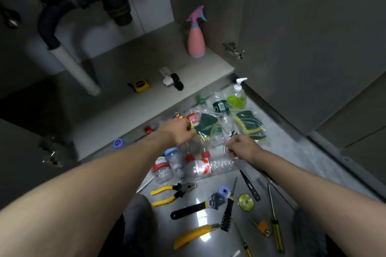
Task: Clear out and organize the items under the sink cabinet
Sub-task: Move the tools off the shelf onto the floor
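Both arms reach forward over the heap of empty bottles (196, 165) on the floor. The left hand (177, 132) pinches a packaged sponge (205, 126); the right hand (242, 148), beside it, seems clenched on clear plastic.

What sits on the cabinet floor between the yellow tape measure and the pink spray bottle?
In the head view, a small white-and-black fitting lies between the tape measure and the spray bottle; otherwise bare shelf.

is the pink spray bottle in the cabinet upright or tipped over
Upright. The pink plastic spray bottle stands on its base on the cabinet floor, trigger head at the top, near the right wall.
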{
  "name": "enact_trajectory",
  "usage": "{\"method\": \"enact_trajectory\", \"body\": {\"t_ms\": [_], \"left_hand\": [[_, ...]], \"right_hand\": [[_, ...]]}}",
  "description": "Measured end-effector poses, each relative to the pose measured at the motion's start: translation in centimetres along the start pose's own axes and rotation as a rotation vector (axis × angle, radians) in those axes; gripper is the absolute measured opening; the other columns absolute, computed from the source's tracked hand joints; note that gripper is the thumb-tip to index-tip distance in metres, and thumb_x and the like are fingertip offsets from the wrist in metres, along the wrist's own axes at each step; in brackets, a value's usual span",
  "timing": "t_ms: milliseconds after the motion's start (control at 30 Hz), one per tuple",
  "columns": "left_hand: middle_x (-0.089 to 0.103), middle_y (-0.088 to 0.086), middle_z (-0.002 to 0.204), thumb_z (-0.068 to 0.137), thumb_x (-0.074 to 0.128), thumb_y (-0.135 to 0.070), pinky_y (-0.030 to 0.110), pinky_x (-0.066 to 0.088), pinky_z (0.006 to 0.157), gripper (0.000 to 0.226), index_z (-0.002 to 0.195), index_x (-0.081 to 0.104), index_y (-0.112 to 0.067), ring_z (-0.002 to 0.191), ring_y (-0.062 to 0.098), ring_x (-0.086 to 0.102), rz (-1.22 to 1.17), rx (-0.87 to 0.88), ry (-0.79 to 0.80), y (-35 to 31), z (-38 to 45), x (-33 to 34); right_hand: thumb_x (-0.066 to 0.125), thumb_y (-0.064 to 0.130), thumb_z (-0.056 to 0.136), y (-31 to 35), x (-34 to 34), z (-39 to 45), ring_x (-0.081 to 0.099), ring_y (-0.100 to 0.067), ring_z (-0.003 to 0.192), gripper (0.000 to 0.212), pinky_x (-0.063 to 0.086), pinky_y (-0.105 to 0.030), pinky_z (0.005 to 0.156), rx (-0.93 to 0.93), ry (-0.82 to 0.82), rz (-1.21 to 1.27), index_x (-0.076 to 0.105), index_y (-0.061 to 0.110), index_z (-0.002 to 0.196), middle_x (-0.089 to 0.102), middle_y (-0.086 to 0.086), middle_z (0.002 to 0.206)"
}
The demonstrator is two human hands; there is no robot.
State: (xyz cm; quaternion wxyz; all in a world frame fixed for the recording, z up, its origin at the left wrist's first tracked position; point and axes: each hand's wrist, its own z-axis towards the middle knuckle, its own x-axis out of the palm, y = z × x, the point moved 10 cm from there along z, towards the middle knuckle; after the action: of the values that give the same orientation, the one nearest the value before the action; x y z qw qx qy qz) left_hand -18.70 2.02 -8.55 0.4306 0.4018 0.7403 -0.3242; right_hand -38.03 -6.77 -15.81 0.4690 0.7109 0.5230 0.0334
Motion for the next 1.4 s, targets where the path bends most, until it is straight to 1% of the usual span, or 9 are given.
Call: {"method": "enact_trajectory", "body": {"t_ms": [233, 367, 500, 700, 833, 967, 1067, 1200, 1400], "left_hand": [[0.061, 0.003, 0.092, 0.095, 0.047, -0.053, 0.030, 0.040, 0.062, 0.037, 0.103, 0.064, -0.021, 0.084, 0.023, 0.057, 0.262, -0.045, -0.031, 8.6, 4.4, -8.5], [0.061, 0.008, 0.119, 0.096, 0.050, -0.039, 0.034, 0.049, 0.076, 0.033, 0.120, 0.058, -0.018, 0.100, 0.025, 0.057, 0.154, -0.174, -0.148, 14.6, 7.4, -9.2], [0.037, 0.011, 0.150, 0.093, 0.059, -0.034, 0.046, 0.045, 0.102, 0.061, 0.147, 0.036, -0.016, 0.135, 0.033, 0.040, 0.047, -0.219, -0.233, 18.9, 10.4, -8.2], [0.001, 0.006, 0.167, 0.094, 0.052, -0.054, 0.051, 0.021, 0.119, 0.085, 0.160, 0.004, -0.029, 0.153, 0.033, 0.004, -0.024, -0.258, -0.194, 23.4, 15.3, -6.4], [0.010, 0.007, 0.165, 0.096, 0.040, -0.061, 0.052, 0.026, 0.115, 0.072, 0.157, 0.013, -0.034, 0.150, 0.036, 0.012, -0.137, -0.287, -0.249, 25.7, 16.4, -3.8], [0.042, 0.017, 0.142, 0.101, 0.042, -0.046, 0.046, 0.041, 0.101, 0.052, 0.148, 0.037, -0.025, 0.131, 0.037, 0.039, -0.086, -0.194, -0.433, 25.6, 15.0, -4.1], [0.044, 0.018, 0.138, 0.101, 0.047, -0.043, 0.043, 0.042, 0.098, 0.050, 0.145, 0.042, -0.022, 0.126, 0.038, 0.042, -0.094, -0.140, -0.434, 25.4, 14.6, -5.0], [0.046, 0.015, 0.134, 0.095, 0.053, -0.052, 0.044, 0.046, 0.095, 0.055, 0.141, 0.043, -0.025, 0.123, 0.038, 0.046, -0.129, -0.092, -0.465, 24.2, 13.8, -6.5], [0.047, 0.005, 0.123, 0.088, 0.056, -0.061, 0.044, 0.052, 0.082, 0.053, 0.126, 0.046, -0.026, 0.100, 0.034, 0.058, -0.138, 0.099, -0.432, 17.9, 11.1, -8.7]], "right_hand": [[0.052, 0.020, 0.096, 13.1, 3.0, 3.5, 0.063, -0.022, 0.097, 0.011, 0.052, -0.035, 0.084, -0.289, 0.072, -0.575, 0.063, 0.022, 0.099, 0.067, -0.002, 0.103], [0.055, 0.018, 0.096, 19.4, 4.1, 7.4, 0.060, -0.024, 0.105, 0.027, 0.051, -0.036, 0.089, -0.424, -0.028, -0.566, 0.059, 0.014, 0.123, 0.063, -0.007, 0.122], [0.054, 0.017, 0.098, 24.5, 5.2, 11.8, 0.056, -0.025, 0.119, 0.038, 0.049, -0.043, 0.100, -0.539, -0.135, -0.543, 0.050, 0.013, 0.136, 0.054, -0.008, 0.134], [0.056, 0.022, 0.093, 28.7, 7.4, 17.4, 0.055, -0.036, 0.115, 0.055, 0.046, -0.039, 0.083, -0.600, -0.241, -0.642, 0.039, 0.017, 0.145, 0.042, -0.010, 0.141], [0.057, 0.025, 0.093, 29.8, 9.4, 20.0, 0.057, -0.039, 0.114, 0.064, 0.041, -0.035, 0.074, -0.658, -0.250, -0.812, 0.032, 0.023, 0.152, 0.040, -0.009, 0.148], [0.053, 0.019, 0.095, 29.5, 11.0, 21.4, 0.056, -0.039, 0.113, 0.038, 0.044, -0.039, 0.073, -0.658, -0.243, -0.969, 0.050, 0.019, 0.133, 0.048, -0.012, 0.137], [0.059, 0.019, 0.096, 29.9, 10.4, 21.2, 0.060, -0.041, 0.104, 0.034, 0.039, -0.037, 0.070, -0.642, -0.299, -0.892, 0.051, 0.018, 0.128, 0.052, -0.014, 0.128], [0.054, 0.041, 0.099, 30.0, 8.5, 18.3, 0.061, -0.039, 0.100, 0.040, 0.045, -0.040, 0.074, -0.724, -0.363, -0.729, 0.049, 0.017, 0.131, 0.052, -0.012, 0.128], [0.049, 0.056, 0.092, 24.4, 4.0, 12.8, 0.056, -0.024, 0.077, 0.031, 0.036, -0.034, 0.063, -0.625, -0.368, -0.544, 0.050, 0.025, 0.094, 0.060, 0.000, 0.090]]}}
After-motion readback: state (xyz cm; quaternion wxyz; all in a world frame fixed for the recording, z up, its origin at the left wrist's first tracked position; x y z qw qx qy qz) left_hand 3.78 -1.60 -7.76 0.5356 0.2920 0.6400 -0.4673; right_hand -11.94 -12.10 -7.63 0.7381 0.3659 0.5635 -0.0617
